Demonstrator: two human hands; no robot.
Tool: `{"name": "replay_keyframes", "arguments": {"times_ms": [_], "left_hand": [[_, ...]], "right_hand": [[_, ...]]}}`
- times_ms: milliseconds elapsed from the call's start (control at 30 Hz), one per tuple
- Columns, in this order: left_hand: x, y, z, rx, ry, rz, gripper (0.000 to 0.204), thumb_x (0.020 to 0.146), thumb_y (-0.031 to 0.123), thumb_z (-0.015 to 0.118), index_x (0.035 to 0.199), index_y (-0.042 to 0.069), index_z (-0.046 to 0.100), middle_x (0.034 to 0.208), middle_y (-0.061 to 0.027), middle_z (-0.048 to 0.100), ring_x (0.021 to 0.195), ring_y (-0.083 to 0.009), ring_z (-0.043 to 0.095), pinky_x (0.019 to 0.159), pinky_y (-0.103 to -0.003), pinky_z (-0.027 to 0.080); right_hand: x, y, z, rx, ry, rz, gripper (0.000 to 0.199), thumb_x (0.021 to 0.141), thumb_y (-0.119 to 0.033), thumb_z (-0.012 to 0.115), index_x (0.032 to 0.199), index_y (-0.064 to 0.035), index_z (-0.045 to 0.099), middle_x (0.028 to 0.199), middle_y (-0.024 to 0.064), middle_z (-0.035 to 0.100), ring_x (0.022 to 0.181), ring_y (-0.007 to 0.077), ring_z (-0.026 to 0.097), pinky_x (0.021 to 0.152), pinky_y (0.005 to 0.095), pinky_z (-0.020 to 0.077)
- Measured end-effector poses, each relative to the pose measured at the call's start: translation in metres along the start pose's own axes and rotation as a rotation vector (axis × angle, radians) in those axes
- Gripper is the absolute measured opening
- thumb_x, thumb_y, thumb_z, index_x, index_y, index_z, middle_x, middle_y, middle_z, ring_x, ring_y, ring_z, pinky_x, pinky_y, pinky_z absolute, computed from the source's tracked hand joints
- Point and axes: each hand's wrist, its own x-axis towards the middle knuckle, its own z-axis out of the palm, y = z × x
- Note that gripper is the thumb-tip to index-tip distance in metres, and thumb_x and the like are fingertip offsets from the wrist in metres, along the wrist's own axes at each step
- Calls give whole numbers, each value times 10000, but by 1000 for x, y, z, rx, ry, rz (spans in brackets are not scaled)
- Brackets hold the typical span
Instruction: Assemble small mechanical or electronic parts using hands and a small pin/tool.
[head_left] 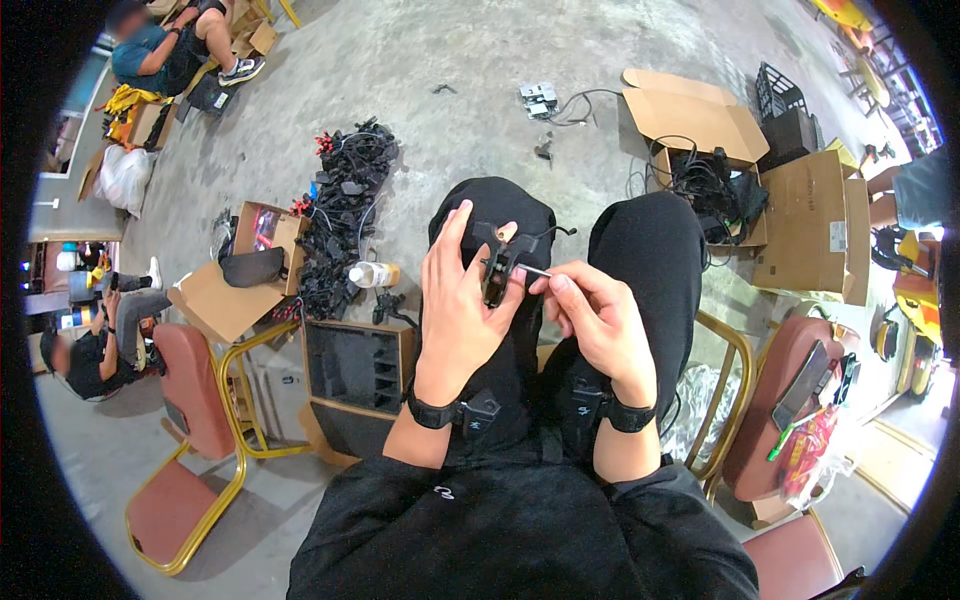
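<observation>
Left hand [462, 300] grips small black clip [497, 262]; right hand [592, 315] pinches thin metal pin [537, 271]. Clip judged light, rigid; hold by its body.

1. Far right, a large closed brown cardboard box [815, 225] stands on the floor, a small white label [838, 237] stuck on its side.
2. Just left of it, an open brown carton [700, 125] holds black cables.
3. On the left, a small open cardboard box [262, 228].
4. Beside it, a flat cardboard sheet [215, 302].
</observation>
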Motion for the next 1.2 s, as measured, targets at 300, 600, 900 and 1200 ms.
{"name": "replay_keyframes", "arguments": {"times_ms": [300,600,900,1200], "left_hand": [[0,-1,0,-10,-7,17,473,838,236,665,1290,132,570,1431,-206,367,1299,-410,379,1039,-484,322],[1,2,-3,0,4,-4,477,816,181,680,1280,146,574,1440,-175,373,1263,-386,415,1037,-464,341],[-1,0,-2,9,-5,0,511,791,173,687,1287,152,566,1452,-162,351,1276,-386,398,1054,-468,313],[0,1,1,57,-8,38,459,852,259,658,1273,99,565,1429,-224,361,1301,-411,378,1039,-490,322]], "right_hand": [[0,-13,1,180,-63,274,232,989,-201,515,984,-22,663,642,4,596,514,55,523,476,212,424],[7,1,-1,-228,90,-324,165,925,-142,601,980,-20,697,810,61,641,652,105,579,589,244,459],[1,-4,2,107,-22,106,223,980,-169,529,991,-8,682,694,17,617,563,67,541,517,193,429],[2,-10,-3,378,-104,270,290,1013,-227,463,978,3,637,594,57,595,388,112,549,347,209,403]]}}
